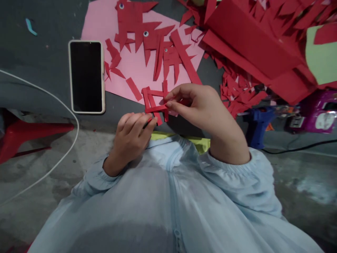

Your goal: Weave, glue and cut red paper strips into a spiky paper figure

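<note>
Red paper strips (155, 109) lie crossed in a small ladder-like frame at the near edge of the pink sheet (126, 84). My right hand (202, 105) pinches the frame's right side between thumb and forefinger. Just left of the frame, my left hand (134, 135) is closed with its fingers bent; a small dark and red bit shows between them, too little to name. Farther up the sheet lie red paper cutouts (129, 26) with googly eyes and pointed pieces. A long red strip (185, 56) slants beside them, and a short red piece (133, 89) lies left of the frame.
A phone (86, 76) with a dark screen lies left of the sheet. Red card (252, 42) and many paper scraps (239, 86) cover the right side. A blue glue gun (259, 124) rests by a purple object (313, 114). A white cable (61, 102) curves at left near a red stool (23, 133).
</note>
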The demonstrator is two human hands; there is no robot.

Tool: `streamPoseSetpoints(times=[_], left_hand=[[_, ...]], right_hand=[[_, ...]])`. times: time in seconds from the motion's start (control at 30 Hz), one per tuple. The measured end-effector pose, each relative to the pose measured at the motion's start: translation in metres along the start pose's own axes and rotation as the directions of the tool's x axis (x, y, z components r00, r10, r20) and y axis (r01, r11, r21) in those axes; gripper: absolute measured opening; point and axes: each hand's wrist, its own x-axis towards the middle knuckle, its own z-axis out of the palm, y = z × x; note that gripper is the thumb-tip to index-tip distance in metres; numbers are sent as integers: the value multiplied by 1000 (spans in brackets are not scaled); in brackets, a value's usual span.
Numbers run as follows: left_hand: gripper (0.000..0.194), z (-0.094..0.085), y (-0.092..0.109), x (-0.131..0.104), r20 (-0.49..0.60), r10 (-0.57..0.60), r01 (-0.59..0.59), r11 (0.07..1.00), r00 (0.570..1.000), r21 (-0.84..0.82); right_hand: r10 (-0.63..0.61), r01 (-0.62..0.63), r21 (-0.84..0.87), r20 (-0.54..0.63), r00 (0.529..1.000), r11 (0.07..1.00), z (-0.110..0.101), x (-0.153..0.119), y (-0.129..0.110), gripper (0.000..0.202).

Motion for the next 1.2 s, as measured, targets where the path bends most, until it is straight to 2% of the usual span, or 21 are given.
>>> streamPoseSetpoints(times=[0.07,0.2,0.43,0.5,0.57,0.73,0.9,1.0,1.2], left_hand=[[32,2,0,0,-6,-44,44,998,999,40],[33,7,-1,0,22,-64,62,996,998,63],[39,12,-1,-2,17,-113,113,994,993,-8],[40,13,-1,-3,26,-128,129,991,991,-23],[39,14,-1,-3,35,-138,139,990,990,-21],[39,11,-1,0,98,-166,168,986,981,-8],[37,9,0,3,81,-142,141,990,986,26],[35,9,1,5,51,-133,131,990,990,44],[35,7,2,4,51,-128,127,992,990,23]], right_hand=[[-21,21,22,-18,1000,1000,2,1,-1,7],[-48,50,64,-39,998,997,5,0,-7,7],[-74,84,98,-95,993,992,2,-14,-7,29],[-84,86,36,-63,995,996,2,-19,-4,26],[-106,106,-103,8,994,989,3,-24,-2,22],[-125,180,-454,149,981,872,14,-28,-4,31],[-112,187,-548,168,979,815,17,-24,-3,21],[-126,181,-530,138,982,829,15,-21,-2,23],[-181,141,-453,-47,982,880,3,-12,-11,21]])
